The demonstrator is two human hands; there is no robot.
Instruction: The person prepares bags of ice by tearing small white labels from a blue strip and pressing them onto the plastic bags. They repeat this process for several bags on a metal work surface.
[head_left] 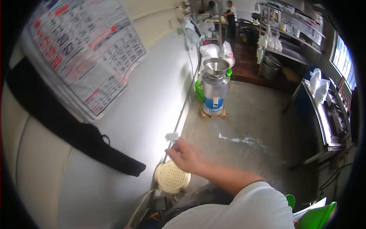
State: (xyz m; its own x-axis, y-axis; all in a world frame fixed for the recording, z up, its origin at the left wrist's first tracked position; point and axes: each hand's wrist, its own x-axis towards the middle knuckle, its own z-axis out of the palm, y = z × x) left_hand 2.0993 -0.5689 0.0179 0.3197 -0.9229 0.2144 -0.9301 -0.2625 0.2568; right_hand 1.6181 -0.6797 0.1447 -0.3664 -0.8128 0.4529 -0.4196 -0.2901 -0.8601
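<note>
Where the right hand (187, 157) ends in curled fingers (179, 145), a whitish object (171, 136) sits just beyond, grip unclear.

Before me, the grey concrete floor (263, 103) carries a pale wooden base (222, 114) under a silver, blue-banded metal machine (215, 86), a bright-green plastic tub (199, 91) partly behind it, a whitish wet streak (240, 140) and, nearest me, a round cream stool (172, 178) with a perforated seat.
</note>
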